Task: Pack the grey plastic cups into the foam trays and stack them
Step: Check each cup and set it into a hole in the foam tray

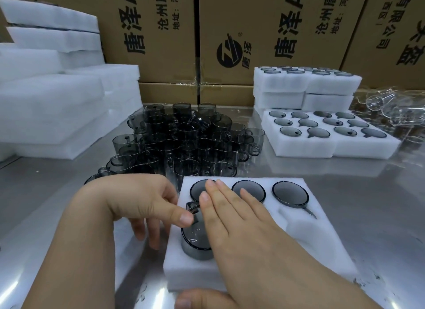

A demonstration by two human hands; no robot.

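Note:
A white foam tray (322, 251) lies on the steel table in front of me. Its far row holds three grey cups, the right one (290, 193) fully visible. Another grey cup (195, 244) stands partly out of the near-left slot. My right hand (241, 230) lies flat over it with straight fingers, reaching across the left far cup. My left hand (142, 203) is at the tray's left edge, its thumb touching that cup's handle and its fingers hanging down beside the foam. An empty slot (296, 226) shows to the right.
A pile of loose grey cups (184, 138) stands just behind the tray. Filled trays (328, 134) and a stack of them (303, 83) sit at the back right, beside clear cups (391, 108). Foam stacks (57, 97) rise at the left, cardboard boxes (230, 32) behind.

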